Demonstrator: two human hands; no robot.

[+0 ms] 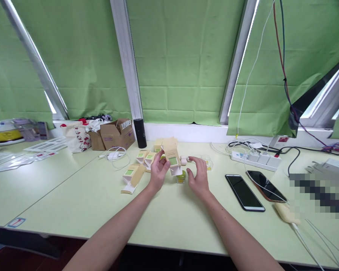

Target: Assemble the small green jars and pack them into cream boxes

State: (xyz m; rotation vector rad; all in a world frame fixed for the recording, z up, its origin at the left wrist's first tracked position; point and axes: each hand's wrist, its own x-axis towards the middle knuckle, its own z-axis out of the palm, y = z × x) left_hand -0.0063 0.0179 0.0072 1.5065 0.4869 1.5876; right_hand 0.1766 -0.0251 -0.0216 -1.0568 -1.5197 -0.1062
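Wide-open tabletop (169, 218) on the near side of the left hand's (158, 173) grip on its carton (171, 155), a free lane between the forearms (118, 233)! Left and beyond, small boxes (137, 174) crowd the path; just right, a little green jar (181, 177) stands in the way, then the right hand (199, 177).

On the table (101, 210), boxes (138, 172) lie left of the jar (181, 178), phones (244, 192) right, a power strip (237, 157) behind the phones.

A tan box (171, 152) with a green square on one face is held up tilted, its white-lined near end open. Beside that end, a small clear, yellow-green jar (181, 177) stands on the desk (169, 222).
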